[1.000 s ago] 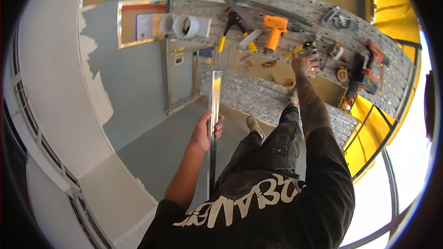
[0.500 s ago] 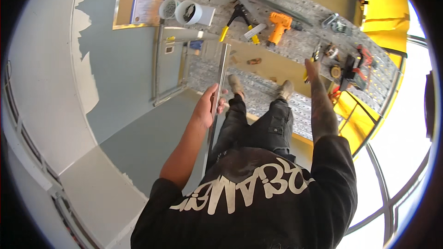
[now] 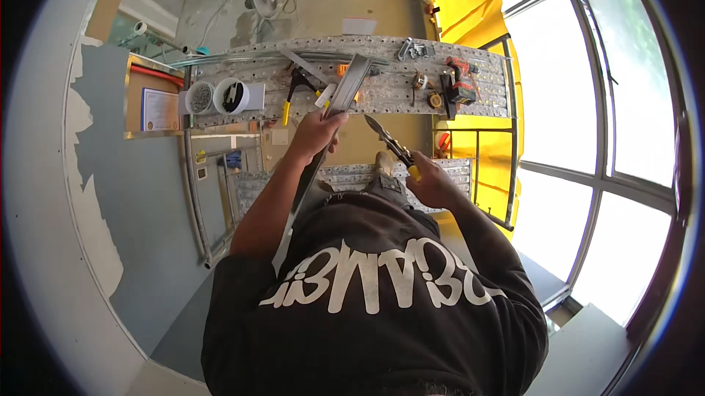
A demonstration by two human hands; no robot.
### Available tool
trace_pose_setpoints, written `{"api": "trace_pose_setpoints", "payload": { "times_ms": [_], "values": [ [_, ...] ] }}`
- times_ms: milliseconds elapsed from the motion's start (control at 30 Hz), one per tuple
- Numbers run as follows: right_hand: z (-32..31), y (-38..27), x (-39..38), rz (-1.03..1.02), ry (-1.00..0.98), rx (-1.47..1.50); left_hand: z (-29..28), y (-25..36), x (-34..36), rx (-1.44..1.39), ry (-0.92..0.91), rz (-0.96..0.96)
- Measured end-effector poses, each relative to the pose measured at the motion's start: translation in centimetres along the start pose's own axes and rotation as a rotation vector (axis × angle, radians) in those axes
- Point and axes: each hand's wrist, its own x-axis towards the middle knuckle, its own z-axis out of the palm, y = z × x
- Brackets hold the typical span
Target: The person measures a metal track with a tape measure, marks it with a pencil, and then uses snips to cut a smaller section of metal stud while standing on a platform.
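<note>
My left hand (image 3: pixel 317 134) is closed around a long metal channel (image 3: pixel 351 80), tilted with its far end over the perforated platform (image 3: pixel 396 106) and its near end running down past my left side. In my right hand (image 3: pixel 435 182) is a pair of tin snips (image 3: pixel 389 143) with yellow grips. Their blades point forward and left, apart from the channel. Beyond the channel lie a black tool with yellow handles (image 3: pixel 294 95) and an orange drill (image 3: pixel 343 69), mostly hidden behind the metal.
Two white tubs (image 3: pixel 232 96) stand at the platform's left. A red and black drill (image 3: pixel 463 88), a tape measure (image 3: pixel 435 100) and metal brackets (image 3: pixel 417 49) lie at its right. Scaffold rails (image 3: pixel 512 154), yellow sheeting (image 3: pixel 488 14) and windows (image 3: pixel 565 73) bound the right side.
My view has tipped up and forward. My right hand has drawn back from the platform's right with the snips, toward the channel. My left hand still grips the channel.
</note>
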Motion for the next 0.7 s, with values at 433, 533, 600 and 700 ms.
{"api": "trace_pose_setpoints", "payload": {
  "times_ms": [433,533,600,700],
  "values": [
    [1.9,-4.2,-0.4,0.018,-0.017,-0.145,0.6,-2.5,-2.0,0.827,0.331,0.321],
    [1.4,-4.5,-0.3,-0.003,-0.015,-0.128,1.0,-2.5,-2.1,0.866,0.369,0.363],
    [1.1,-4.7,-0.1,-0.012,-0.024,-0.141,1.1,-2.9,-1.8,0.934,0.422,0.397],
    [0.6,-4.5,-0.1,-0.012,-0.024,-0.166,1.4,-2.8,-1.7,0.947,0.451,0.434]
  ]
}}
